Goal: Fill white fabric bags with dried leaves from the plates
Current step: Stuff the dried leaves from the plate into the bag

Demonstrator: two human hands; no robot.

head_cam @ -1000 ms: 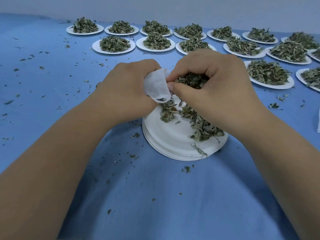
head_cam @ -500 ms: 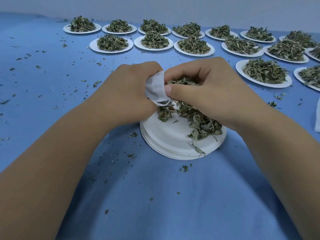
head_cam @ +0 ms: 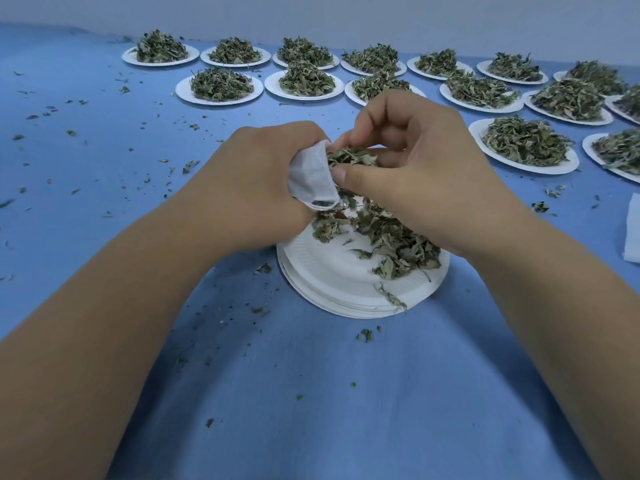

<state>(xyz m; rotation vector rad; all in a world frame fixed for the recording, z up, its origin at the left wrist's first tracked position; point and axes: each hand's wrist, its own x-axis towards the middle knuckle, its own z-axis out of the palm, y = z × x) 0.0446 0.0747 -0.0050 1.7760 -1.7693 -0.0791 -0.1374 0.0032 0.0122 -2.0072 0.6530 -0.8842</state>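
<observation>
My left hand (head_cam: 256, 188) grips a small white fabric bag (head_cam: 311, 178) above a stack of white paper plates (head_cam: 332, 275). The bag's mouth faces right. My right hand (head_cam: 426, 174) pinches a clump of dried leaves (head_cam: 349, 157) at that mouth, thumb below and fingers curled above. A loose pile of dried green leaves (head_cam: 391, 244) lies on the top plate, mostly on its right half, partly hidden under my right hand.
Several white plates heaped with dried leaves (head_cam: 221, 86) stand in rows along the back and right of the blue cloth (head_cam: 311, 393). Leaf crumbs are scattered over the cloth. A white fabric piece (head_cam: 632, 233) lies at the right edge.
My right hand has lifted a little and its fingers have opened out over the bag's mouth, showing the clump of leaves. The left hand and the bag stay in about the same place.
</observation>
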